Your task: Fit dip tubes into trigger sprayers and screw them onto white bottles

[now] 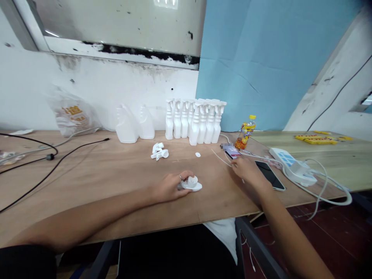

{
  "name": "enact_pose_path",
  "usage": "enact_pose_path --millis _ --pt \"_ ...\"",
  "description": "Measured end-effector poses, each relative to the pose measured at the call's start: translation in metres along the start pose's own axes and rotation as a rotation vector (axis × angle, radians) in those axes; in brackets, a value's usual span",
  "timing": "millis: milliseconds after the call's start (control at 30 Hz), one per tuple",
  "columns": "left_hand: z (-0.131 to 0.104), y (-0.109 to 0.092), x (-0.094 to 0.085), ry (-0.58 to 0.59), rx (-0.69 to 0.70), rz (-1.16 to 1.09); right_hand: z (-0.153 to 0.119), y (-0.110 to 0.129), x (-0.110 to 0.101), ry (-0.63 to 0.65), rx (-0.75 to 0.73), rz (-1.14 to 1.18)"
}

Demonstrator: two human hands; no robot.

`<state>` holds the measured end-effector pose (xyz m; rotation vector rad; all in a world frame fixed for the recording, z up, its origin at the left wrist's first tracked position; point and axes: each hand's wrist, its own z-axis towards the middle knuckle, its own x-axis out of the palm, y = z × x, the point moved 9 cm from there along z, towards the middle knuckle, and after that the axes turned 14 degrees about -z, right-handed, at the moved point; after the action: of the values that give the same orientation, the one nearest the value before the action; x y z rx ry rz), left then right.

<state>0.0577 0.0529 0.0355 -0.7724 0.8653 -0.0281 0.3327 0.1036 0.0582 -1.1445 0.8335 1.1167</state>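
Brown wooden tabletop [124, 166], grubby white wall [124, 85]. Got a white round-topped plastic part [192, 181] near the front edge, in a curled left hand [171, 187]; probably light, stiff, kinda slick, so pinch the flat base [197, 187]. Half-curled right hand [248, 171]: can't tell if gripping.

White piece [195, 187] partly hidden by left fingers [187, 173], sleeve [29, 261] cut off

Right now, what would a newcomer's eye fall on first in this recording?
Probably the cluster of white spray bottles standing at the back of the table, partly against the big blue sheet. Next, nearer the front, comes the left hand, holding a white plastic part at the tabletop. Off to the right, a yellow-capped drink bottle stands out just beyond the right hand.
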Motion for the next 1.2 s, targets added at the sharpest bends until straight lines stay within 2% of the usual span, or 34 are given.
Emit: enact_pose_path --millis 67,367,467,533,600,667,767,867,967,1200 --pt "0.002 -0.007 0.001 0.016 0.042 -0.034 0.000 -0.006 0.012 0.068 0.036 -0.028" --pt "0.002 -0.005 0.001 0.024 0.002 -0.017 0.001 -0.005 0.013 0.004 0.074 0.060" --pt "0.001 0.000 0.001 0.001 -0.049 -0.010 0.004 -0.004 0.002 -0.118 0.080 0.271" --pt "0.000 0.001 0.001 -0.020 -0.061 -0.015 0.001 0.001 -0.013 -0.215 0.069 0.591" --pt "0.000 -0.001 0.001 -0.032 -0.052 -0.027 -0.006 0.014 -0.029 -0.245 0.013 0.967" --pt "0.000 -0.003 0.001 -0.047 -0.049 -0.041 -0.017 0.038 -0.047 -0.215 -0.086 1.267" --pt "-0.002 -0.006 0.002 -0.063 -0.058 -0.057 -0.037 0.074 -0.074 -0.186 -0.205 1.476" --pt "-0.003 -0.009 0.006 -0.053 -0.048 -0.052 -0.051 0.104 -0.084 -0.148 -0.288 1.570" --pt "-0.003 -0.010 0.007 -0.042 -0.055 -0.040 -0.057 0.121 -0.082 -0.126 -0.322 1.590" --pt "-0.004 -0.006 0.009 -0.017 -0.094 -0.026 -0.057 0.129 -0.072 -0.148 -0.309 1.524"
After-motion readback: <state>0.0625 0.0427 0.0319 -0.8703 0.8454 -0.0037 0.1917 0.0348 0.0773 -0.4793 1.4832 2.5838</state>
